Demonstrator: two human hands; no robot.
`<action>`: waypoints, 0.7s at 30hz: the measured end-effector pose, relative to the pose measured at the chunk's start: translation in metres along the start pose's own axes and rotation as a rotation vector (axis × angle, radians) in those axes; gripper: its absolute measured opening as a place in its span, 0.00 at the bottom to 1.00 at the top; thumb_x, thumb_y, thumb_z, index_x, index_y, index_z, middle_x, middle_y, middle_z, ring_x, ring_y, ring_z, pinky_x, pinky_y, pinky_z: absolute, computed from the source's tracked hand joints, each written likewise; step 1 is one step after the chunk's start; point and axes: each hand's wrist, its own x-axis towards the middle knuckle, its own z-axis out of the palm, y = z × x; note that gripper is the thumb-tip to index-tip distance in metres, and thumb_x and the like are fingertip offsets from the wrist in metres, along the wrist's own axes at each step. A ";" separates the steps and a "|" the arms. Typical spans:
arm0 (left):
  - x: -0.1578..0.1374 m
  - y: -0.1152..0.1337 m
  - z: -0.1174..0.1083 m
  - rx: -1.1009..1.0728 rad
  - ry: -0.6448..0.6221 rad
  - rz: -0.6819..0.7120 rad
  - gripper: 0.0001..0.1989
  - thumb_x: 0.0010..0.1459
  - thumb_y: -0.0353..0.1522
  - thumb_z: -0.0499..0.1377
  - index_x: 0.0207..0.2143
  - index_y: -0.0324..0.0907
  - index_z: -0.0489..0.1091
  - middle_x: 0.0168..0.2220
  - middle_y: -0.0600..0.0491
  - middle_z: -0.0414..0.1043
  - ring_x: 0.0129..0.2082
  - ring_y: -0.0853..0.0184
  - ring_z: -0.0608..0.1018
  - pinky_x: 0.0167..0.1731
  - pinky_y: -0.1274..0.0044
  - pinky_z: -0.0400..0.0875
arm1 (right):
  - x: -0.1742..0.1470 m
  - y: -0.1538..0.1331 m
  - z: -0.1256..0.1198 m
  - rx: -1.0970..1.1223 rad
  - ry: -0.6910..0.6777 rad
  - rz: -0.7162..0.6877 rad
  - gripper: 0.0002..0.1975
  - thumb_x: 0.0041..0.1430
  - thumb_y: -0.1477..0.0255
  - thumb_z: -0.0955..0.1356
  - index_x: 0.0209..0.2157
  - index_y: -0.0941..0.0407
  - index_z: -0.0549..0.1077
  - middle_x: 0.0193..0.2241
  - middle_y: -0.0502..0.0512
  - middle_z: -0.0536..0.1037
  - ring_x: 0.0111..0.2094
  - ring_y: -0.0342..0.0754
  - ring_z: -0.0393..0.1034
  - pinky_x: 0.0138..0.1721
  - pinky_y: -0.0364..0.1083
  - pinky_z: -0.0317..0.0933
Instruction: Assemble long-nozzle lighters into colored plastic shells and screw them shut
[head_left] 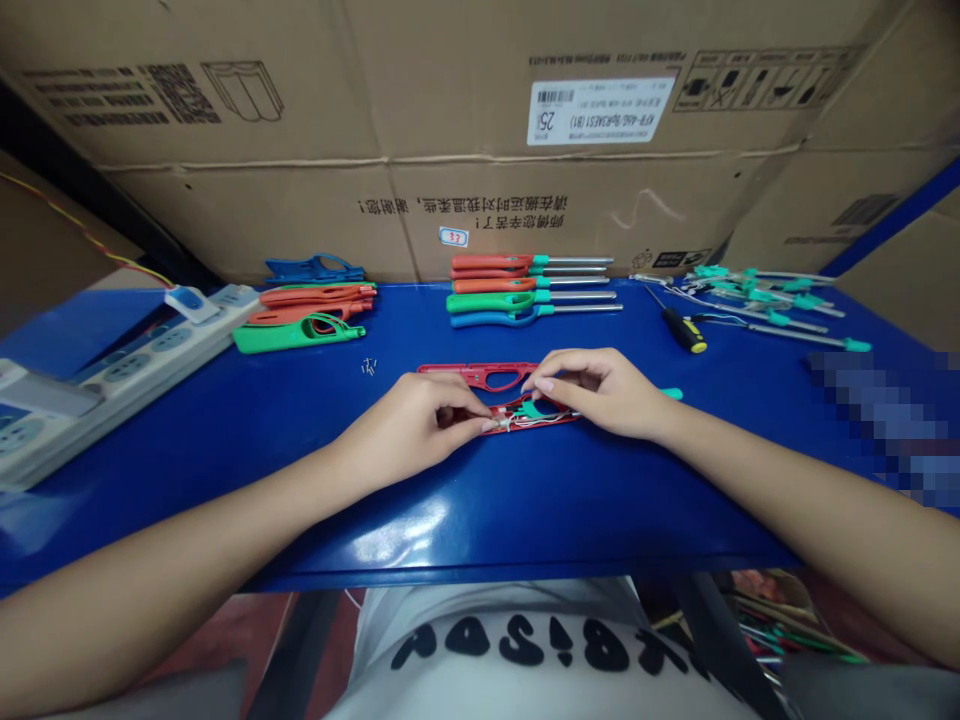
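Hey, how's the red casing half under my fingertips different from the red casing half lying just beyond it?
The nearer casing half holds white wires and a teal piece; the farther casing half shows neither. Your left hand has its fingertips at the nearer half's left part, while the farther half lies beyond those fingertips. Both are red, long and on the blue table.

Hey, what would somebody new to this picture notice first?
Likely the left hand and right hand, close together at an open red casing in the middle of the glossy blue table. Behind them, colourful handles with metal rods lie stacked in a row, and a big printed cardboard panel fills the back.
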 end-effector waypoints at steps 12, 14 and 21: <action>-0.002 0.000 0.002 0.000 0.001 0.009 0.06 0.61 0.32 0.65 0.39 0.44 0.82 0.34 0.52 0.80 0.29 0.69 0.78 0.30 0.78 0.70 | -0.007 -0.003 0.002 -0.254 -0.165 -0.318 0.12 0.62 0.72 0.70 0.46 0.53 0.82 0.43 0.55 0.84 0.42 0.47 0.80 0.41 0.44 0.72; -0.001 -0.001 0.003 -0.038 0.002 -0.031 0.06 0.60 0.33 0.65 0.38 0.43 0.82 0.33 0.52 0.80 0.26 0.70 0.76 0.27 0.79 0.68 | -0.007 -0.003 0.002 -0.271 -0.167 -0.322 0.12 0.62 0.72 0.70 0.46 0.53 0.82 0.43 0.55 0.84 0.42 0.48 0.80 0.40 0.44 0.72; 0.000 -0.002 0.003 -0.025 -0.017 -0.073 0.05 0.60 0.33 0.65 0.37 0.44 0.81 0.33 0.54 0.80 0.26 0.70 0.76 0.27 0.79 0.66 | -0.007 -0.002 0.002 -0.309 -0.202 -0.338 0.13 0.63 0.72 0.69 0.48 0.54 0.81 0.45 0.55 0.84 0.44 0.48 0.80 0.43 0.44 0.72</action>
